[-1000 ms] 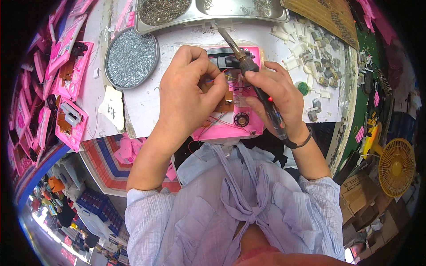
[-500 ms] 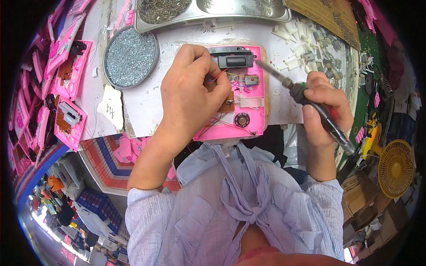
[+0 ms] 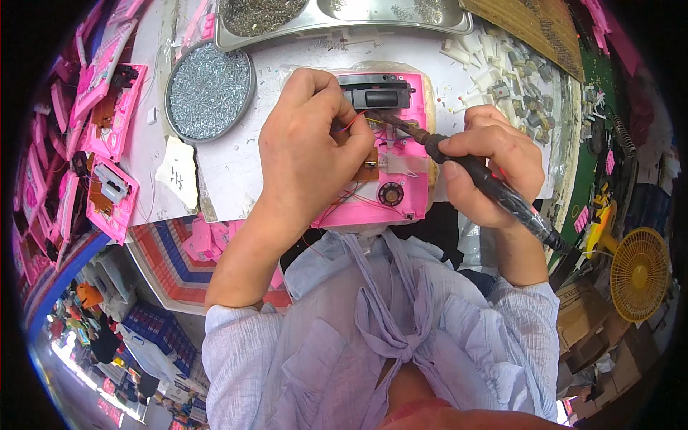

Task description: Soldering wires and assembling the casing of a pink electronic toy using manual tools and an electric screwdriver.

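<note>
One view only here, the head camera looking down, so it's all from that. Both hands are busy on the open pink plastic housing [image 3: 387, 150] lying flat at the near edge of the white work table [image 3: 236, 165].

Left hand [image 3: 304, 147] rests on the housing's left half, fingers curled and pinched narrow around a thin red wire [image 3: 351, 123], holding it against the small brown circuit board [image 3: 369, 168] just under the fingertips.

Right hand [image 3: 487, 161] is wrapped in a pen grip around the black soldering iron [image 3: 473, 175]. Its tip reaches in toward the left hand, ending right beside the pinched wire. Whether metal actually touches the joint, I can't tell.

Progress-wise, I'd guess mid-assembly: a black block [image 3: 376, 93] and a little round speaker [image 3: 390, 193] already sit in the shell, and wires run across it, but it's still open with no cover on. So this wire joint looks like the step in hand, with closing up left.

Beyond the left hand sits a round tin of tiny screws [image 3: 209, 89], and further left a stack of more pink housings [image 3: 107, 165]. Beyond the right hand, a scatter of small white parts [image 3: 502, 64].
</note>
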Motion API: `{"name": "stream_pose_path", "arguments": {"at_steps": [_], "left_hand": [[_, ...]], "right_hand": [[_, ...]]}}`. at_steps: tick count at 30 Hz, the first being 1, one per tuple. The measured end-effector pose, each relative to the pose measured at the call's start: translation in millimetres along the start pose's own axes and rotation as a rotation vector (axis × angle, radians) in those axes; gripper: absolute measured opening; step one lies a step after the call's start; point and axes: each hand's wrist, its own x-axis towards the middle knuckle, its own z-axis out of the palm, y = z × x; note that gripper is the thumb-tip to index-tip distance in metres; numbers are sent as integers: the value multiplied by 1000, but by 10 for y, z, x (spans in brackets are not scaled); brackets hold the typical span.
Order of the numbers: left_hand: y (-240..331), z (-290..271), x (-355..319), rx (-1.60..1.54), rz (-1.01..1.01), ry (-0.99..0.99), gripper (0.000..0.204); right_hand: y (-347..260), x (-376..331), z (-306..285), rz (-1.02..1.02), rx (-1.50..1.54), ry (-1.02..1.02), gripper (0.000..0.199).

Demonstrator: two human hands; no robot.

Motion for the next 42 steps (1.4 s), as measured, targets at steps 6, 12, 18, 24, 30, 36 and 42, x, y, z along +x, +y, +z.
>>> {"name": "stream_pose_path", "arguments": {"at_steps": [6,12,18,24,30,36,42], "left_hand": [[-5,5,-2,-16,-4,-4,11],[-36,31,-18,-29,3,20,11],[-14,36,-20,-34,-14,25,11],[-1,41,-25,-31,-15,36,11],[-42,42,-28,20,47,45,12],[2,28,-28,-19,-11,17,12],[-9,30,-35,18,12,31,12]], "right_hand": [[4,-6,44,-17,-2,12,26],[11,-19,41,-33,-5,1,27],[13,-42,60,-48,-47,24,26],[-36,-70,4,-50,-27,19,25],[-100,-201,-106,-66,-9,75,23],[-116,-289,-171,-63,21,109,22],[-144,-293,-231,-13,16,107,22]]}}
